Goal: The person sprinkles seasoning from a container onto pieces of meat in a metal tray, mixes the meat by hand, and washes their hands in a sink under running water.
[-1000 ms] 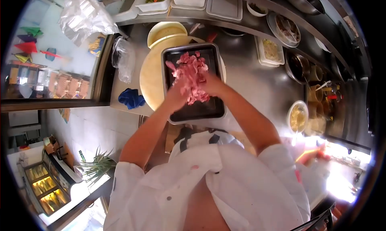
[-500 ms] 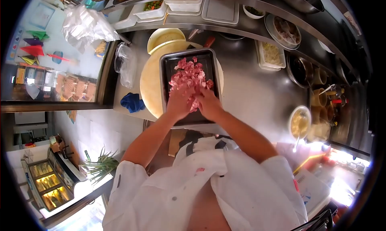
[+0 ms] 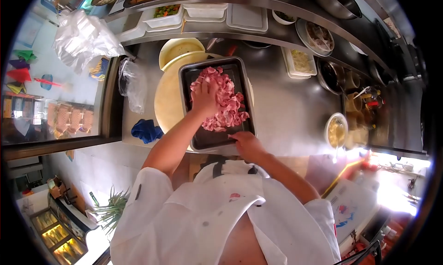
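A dark rectangular baking tray [image 3: 217, 141] holds a heap of sliced raw pink meat [image 3: 228, 99]. It rests on a round pale chopping board [image 3: 168, 96]. Palm down, my left hand [image 3: 204, 98] lies on the left part of the meat with its fingers spread. At the tray's near right corner is my right hand [image 3: 249, 146], its thumb and fingers closed on the rim; the fingers below are partly hidden.
Left of the board are a blue cloth [image 3: 146, 130] and a clear plastic bag [image 3: 134, 85]. Behind it stands a yellowish bowl [image 3: 180, 48]. A steel shelf [image 3: 207, 36] with food containers crosses the far side. Rightward are a white container [image 3: 301, 62] and a white bowl [image 3: 336, 131].
My right hand has left the meat and taken the tray's near rim. My left hand has moved farther up over the meat, which is now more spread out.
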Demonstrator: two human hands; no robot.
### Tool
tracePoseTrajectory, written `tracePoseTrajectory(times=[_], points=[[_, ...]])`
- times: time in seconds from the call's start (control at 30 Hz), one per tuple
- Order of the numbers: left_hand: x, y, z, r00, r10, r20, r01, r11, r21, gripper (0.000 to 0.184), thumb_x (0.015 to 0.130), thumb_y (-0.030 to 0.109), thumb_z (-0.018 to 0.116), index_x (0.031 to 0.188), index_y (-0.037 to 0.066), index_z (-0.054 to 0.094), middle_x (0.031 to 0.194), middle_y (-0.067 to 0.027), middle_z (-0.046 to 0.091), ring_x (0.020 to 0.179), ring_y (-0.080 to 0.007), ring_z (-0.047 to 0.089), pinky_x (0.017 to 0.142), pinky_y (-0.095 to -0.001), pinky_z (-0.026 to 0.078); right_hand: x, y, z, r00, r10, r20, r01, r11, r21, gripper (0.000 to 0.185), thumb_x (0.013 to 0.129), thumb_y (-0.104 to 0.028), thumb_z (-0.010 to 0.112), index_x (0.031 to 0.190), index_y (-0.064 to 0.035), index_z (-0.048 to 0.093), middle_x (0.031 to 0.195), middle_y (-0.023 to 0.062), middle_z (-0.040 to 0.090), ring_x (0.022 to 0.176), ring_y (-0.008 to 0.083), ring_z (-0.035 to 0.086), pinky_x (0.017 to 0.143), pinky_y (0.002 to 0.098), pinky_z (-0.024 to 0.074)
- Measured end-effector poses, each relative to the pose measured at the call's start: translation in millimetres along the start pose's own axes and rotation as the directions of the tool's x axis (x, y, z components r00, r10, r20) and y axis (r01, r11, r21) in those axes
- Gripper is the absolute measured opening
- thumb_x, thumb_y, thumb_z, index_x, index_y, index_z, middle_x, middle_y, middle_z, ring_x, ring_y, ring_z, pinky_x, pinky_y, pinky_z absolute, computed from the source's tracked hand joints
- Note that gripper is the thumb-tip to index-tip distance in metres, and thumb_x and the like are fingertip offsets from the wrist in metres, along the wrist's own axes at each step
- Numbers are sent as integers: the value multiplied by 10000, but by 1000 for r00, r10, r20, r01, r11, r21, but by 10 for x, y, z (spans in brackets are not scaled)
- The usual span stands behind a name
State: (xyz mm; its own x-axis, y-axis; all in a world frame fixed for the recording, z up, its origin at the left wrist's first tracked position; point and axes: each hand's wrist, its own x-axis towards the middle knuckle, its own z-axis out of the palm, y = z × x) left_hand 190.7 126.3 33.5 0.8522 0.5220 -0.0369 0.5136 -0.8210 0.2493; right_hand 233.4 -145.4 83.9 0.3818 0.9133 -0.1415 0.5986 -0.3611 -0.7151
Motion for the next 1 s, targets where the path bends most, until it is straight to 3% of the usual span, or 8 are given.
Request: tracePoseTrajectory(times=[0.2, 0.4, 0.57, 0.7, 0.73, 0.77, 0.8, 1.0], points=[[-1110, -215, -306, 824, 567, 15, -562, 820, -111, 696, 866, 258, 739, 1522, 245, 507, 1686, -175, 259, 1508, -538, 243, 1166, -747, 188, 252, -521, -639, 971, 12, -241, 15, 994, 111, 266, 963, -66, 620, 1223, -30, 667, 1107, 173, 699, 1001, 343, 698, 863, 407, 570], [-1198, -320, -637, 810, 572, 130, -478, 771, -420, 497, 944, 188, 679, 1436, 198, 611, 1466, -91, 595, 1309, -328, 591, 1071, -463, 493, 620, -1354, -1493, 958, -105, -265, 137, 985, 104, 284, 986, -28, 644, 1268, 4, 659, 1100, 115, 710, 980, 193, 699, 845, 299, 562], [-1249, 274, -1860, 946, 219, -240, -322, 727, -607, 354, 926, 60, 691, 1279, 90, 683, 1192, -133, 724, 990, -307, 723, 841, -369, 583, 638, -2007, -2015, 827, -376, -418, 395, 918, -45, 220, 1005, -44, 620, 1216, -13, 668, 940, 112, 693, 799, 186, 688, 726, 297, 550], [-1403, 544, -1329, 932, -326, -161, 29, 509, -860, 308, 917, 144, 693, 1218, 83, 675, 1165, -189, 701, 1079, -363, 693, 923, -469, 552, 890, -1271, -1271, 743, -235, -627, 574, 705, 416, 214, 1054, -72, 564, 1237, -13, 658, 820, 36, 640, 761, 81, 609, 653, 255, 514], [-1499, 488, -851, 933, -114, -342, -125, 788, -603, 311, 903, 172, 690, 1206, 102, 684, 1275, -174, 668, 1179, -386, 648, 997, -532, 500, 1061, -713, -791, 780, -299, -549, 492, 836, 244, 271, 1015, -74, 613, 1282, -26, 629, 848, 64, 669, 756, 163, 650, 695, 294, 535], [-1668, 665, -1080, 960, -44, 276, 97, 979, -179, 408, 896, 201, 675, 1296, 121, 655, 1431, -172, 577, 1317, -410, 550, 1084, -602, 416, 1173, -357, -500, 866, -466, -180, 443, 883, -154, 395, 935, -41, 616, 1330, -31, 605, 1073, 164, 684, 1010, 320, 668, 894, 446, 540], [-1983, 665, -434, 998, -54, -42, 38, 949, -312, 530, 926, 240, 649, 1440, 126, 588, 1472, -165, 539, 1303, -476, 487, 1091, -610, 366, 1014, 85, -231, 836, -549, -20, 455, 713, -534, 499, 836, -47, 629, 1334, -34, 608, 1349, 239, 568, 1297, 453, 509, 1087, 604, 397], [-3975, 1271, -22, 604, -790, 110, 677, 435, -594, 329, 947, 202, 615, 1226, 51, 704, 1275, -164, 671, 1106, -385, 667, 974, -431, 549, 444, 215, -2, 756, -649, 90, 654, 744, -138, 481, 840, -45, 692, 1309, -34, 586, 1498, 255, 470, 1401, 491, 412, 1167, 611, 311]])
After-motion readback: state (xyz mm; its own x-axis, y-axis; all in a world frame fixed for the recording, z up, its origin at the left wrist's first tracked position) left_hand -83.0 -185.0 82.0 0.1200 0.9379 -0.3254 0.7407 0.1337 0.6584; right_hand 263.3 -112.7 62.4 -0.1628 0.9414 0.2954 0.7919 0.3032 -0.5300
